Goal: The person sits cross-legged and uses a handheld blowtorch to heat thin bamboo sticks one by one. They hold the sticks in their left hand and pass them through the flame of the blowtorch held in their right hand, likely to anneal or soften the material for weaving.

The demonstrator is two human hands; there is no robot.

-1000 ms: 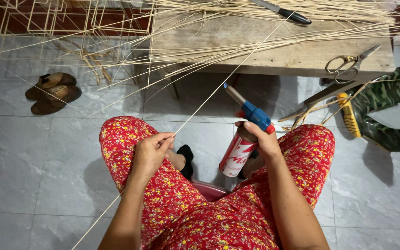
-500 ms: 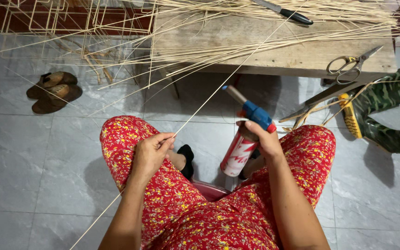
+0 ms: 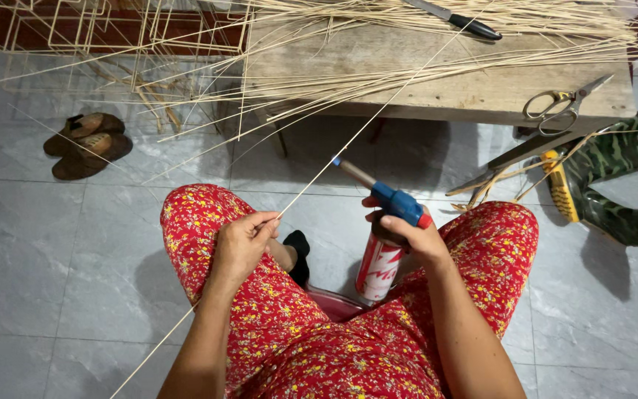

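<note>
Running diagonally from lower left to upper right, a long thin bamboo strip (image 3: 334, 159) is passing through the left hand (image 3: 241, 240), which is pinching it between thumb and fingertips just above the left knee. The strip's upper part is crossing close to the metal nozzle of a blue gas torch (image 3: 389, 199); whether strip and nozzle are touching cannot be told from this angle. The right hand (image 3: 415, 236) is clenching around the torch head, which is sitting on top of a red and white gas can (image 3: 378, 267). The can is standing upright between the knees, near a pink stool (image 3: 334, 303) whose edge is showing beneath the person. Both legs are wearing red flowered trousers (image 3: 297, 332).

Beyond the knees, a low wooden bench (image 3: 444, 81) is bearing a loose heap of bamboo strips (image 3: 378, 37), many overhanging its near edge toward the grey tiled floor (image 3: 60, 258). A black-handled knife (image 3: 455, 18) is lying at the bench's far side, and a pair of scissors (image 3: 563, 103) is resting near its right end. A second long blade (image 3: 515, 159) is leaning below the bench's right corner, beside a green patterned boot (image 3: 622, 185) with a yellow sole. To the left, a pair of brown sandals (image 3: 86, 144) is sitting on the tiles, with open frames of strips (image 3: 97, 29) standing behind them.
</note>
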